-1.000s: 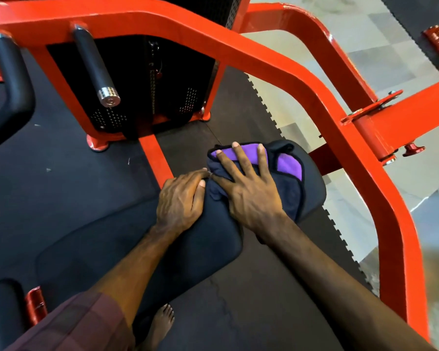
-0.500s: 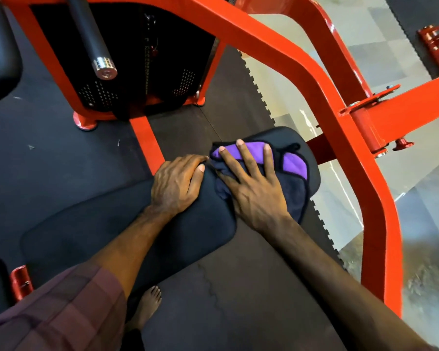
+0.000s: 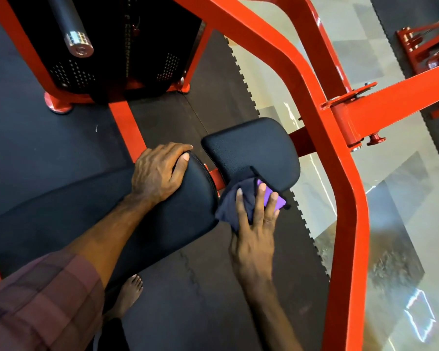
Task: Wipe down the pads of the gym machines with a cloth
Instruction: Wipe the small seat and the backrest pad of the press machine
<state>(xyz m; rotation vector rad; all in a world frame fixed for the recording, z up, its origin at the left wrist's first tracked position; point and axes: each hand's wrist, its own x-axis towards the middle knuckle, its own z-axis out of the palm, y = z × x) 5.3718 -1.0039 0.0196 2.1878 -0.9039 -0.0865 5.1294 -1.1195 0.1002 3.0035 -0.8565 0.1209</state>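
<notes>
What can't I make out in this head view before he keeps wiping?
- Small pad: near corner hidden under the cloth and right hand.
- Long pad: end hidden by the left hand, near part by the arm.
- Red frame: cut off by the edges.
- Pad dirt: too fine to tell.

Black rubber mats (image 3: 48, 148) beside glossy tiled floor (image 3: 403, 198).

The pads (image 3: 251, 145) look like grained black vinyl with a dull sheen. The cloth (image 3: 241, 201) is soft, matt fabric. The frame (image 3: 276, 59) is glossy red-painted metal; the floor mat (image 3: 23, 110) is matt rubber.
</notes>
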